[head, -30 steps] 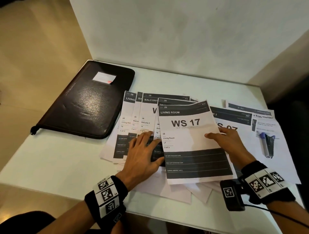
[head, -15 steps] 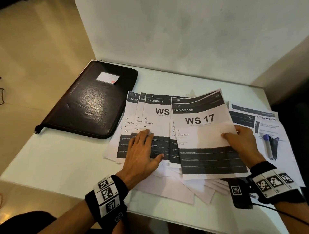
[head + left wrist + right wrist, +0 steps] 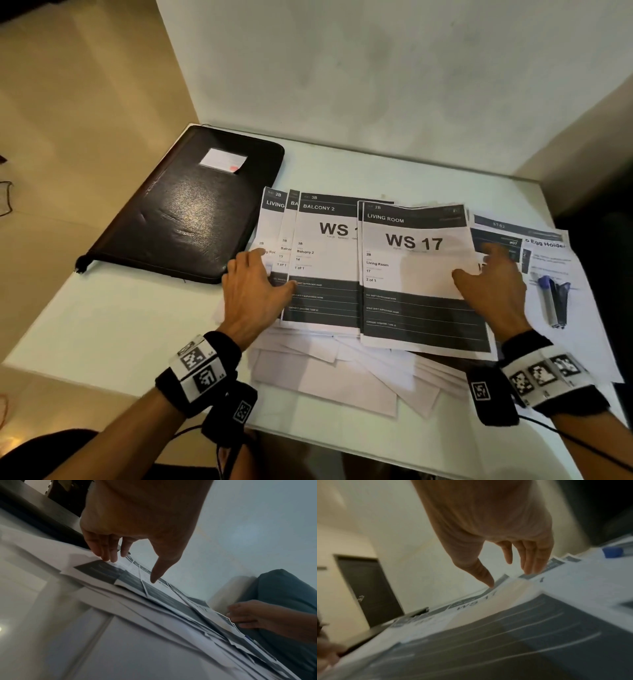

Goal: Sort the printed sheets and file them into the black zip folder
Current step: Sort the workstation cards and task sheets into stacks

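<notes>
The black zip folder point(image 3: 191, 205) lies shut at the table's back left. Printed sheets are fanned across the middle. The "WS 17 Living Room" sheet point(image 3: 414, 274) lies flat on top, beside the "Balcony 2" sheet point(image 3: 325, 250). My left hand point(image 3: 265, 274) rests flat on the leftmost sheets, its fingers straight and its thumb on the Balcony 2 sheet; it appears as my left hand point(image 3: 132, 570) in the left wrist view. My right hand point(image 3: 479, 263) sits at the right edge of WS 17. There its thumb touches that sheet and its straight fingers reach onto the sheets beyond, also clear around my right hand point(image 3: 510, 578).
An "Egg Holder" sheet point(image 3: 555, 274) with a printed picture lies at the right. Blank white sheets point(image 3: 342, 373) stick out from under the pile toward the front edge. White walls stand close behind and to the right. Bare white table point(image 3: 120, 315) lies in front of the folder.
The WS 17 sheets were held lifted by my right hand and now lie flat beside Balcony 2, with the pinch let go. My left hand has slid left over the fanned sheets.
</notes>
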